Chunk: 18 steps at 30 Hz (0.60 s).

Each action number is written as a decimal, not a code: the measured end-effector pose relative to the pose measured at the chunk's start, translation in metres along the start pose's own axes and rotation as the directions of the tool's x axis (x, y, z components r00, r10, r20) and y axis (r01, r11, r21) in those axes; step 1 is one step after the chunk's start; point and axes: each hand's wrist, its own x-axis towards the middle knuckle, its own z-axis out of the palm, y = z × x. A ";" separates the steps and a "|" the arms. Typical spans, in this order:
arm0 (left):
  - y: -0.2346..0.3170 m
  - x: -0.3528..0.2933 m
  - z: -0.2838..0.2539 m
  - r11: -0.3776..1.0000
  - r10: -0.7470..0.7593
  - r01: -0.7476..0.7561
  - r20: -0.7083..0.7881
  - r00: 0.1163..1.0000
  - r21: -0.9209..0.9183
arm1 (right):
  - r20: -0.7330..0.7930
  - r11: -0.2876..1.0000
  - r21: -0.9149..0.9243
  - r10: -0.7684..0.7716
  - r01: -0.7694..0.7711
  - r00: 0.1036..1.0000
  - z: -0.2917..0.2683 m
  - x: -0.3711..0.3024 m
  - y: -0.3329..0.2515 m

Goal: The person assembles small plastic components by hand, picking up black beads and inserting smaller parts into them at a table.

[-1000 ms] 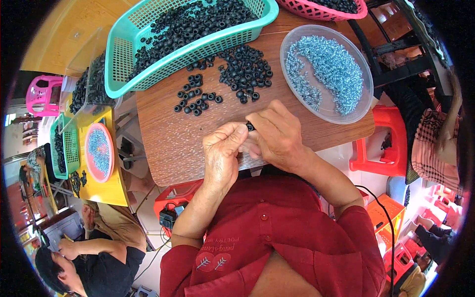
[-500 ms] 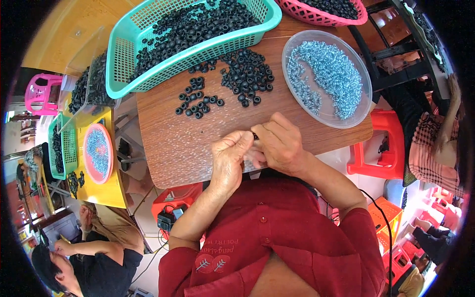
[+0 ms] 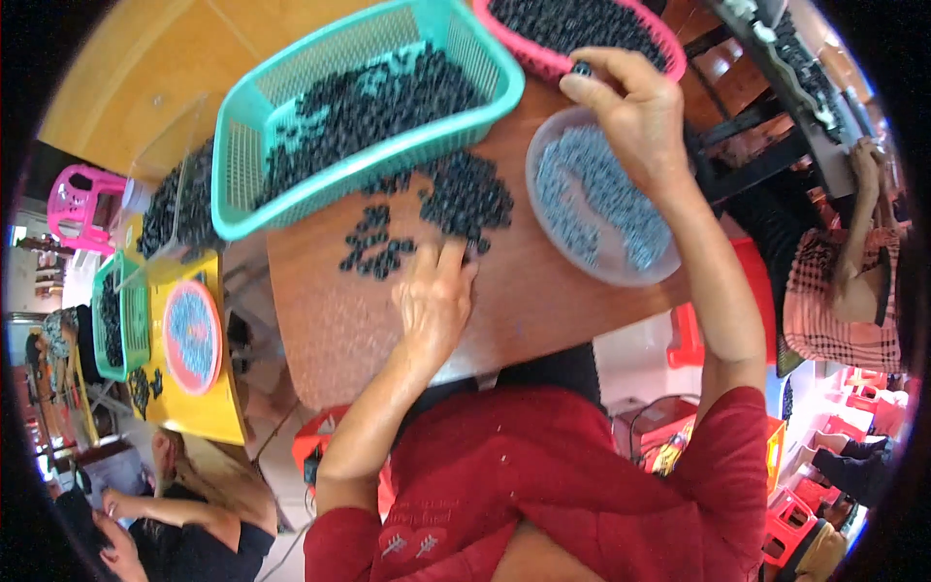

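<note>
My right hand [image 3: 640, 116] is raised at the rim of a pink basket [image 3: 669, 44] filled with small black parts. Between its thumb and fingertips it pinches a round black part [image 3: 581, 68]. Lower on the table, my left hand [image 3: 432, 303] reaches with fingers stretched toward the near edge of a pile of black round parts [image 3: 467, 192]; its fingertips are partly blurred. Just left of that hand lies a smaller loose group of the same parts [image 3: 373, 250]. A clear round tray [image 3: 606, 272] of small blue-silver pieces sits beneath my right forearm.
A turquoise basket [image 3: 369, 160] of black parts stands at the table's far side. On the left, a yellow table [image 3: 218, 407] holds a pink tray [image 3: 215, 339] and a green basket [image 3: 141, 335]; a person [image 3: 184, 524] sits there. Red stools [image 3: 687, 339] flank the brown table [image 3: 320, 330].
My hands were together over the near table edge and have parted. The right rose to the pink basket with a black part; the left went forward to the pile. The view has shifted slightly.
</note>
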 end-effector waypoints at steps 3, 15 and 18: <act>-0.003 -0.012 -0.004 1.000 0.018 -0.019 0.056 0.998 0.005 | 0.028 0.996 -0.035 0.082 -0.081 0.996 -0.003 0.010 0.013; -0.011 -0.008 -0.035 -0.038 -0.441 0.657 0.603 0.665 -0.753 | -0.038 0.896 -0.442 0.031 -0.045 0.999 -0.017 0.059 0.036; -0.014 -0.011 -0.036 -0.235 -0.347 0.575 0.620 0.704 -0.784 | 0.185 0.954 -0.236 -0.141 0.183 0.973 -0.013 0.019 0.018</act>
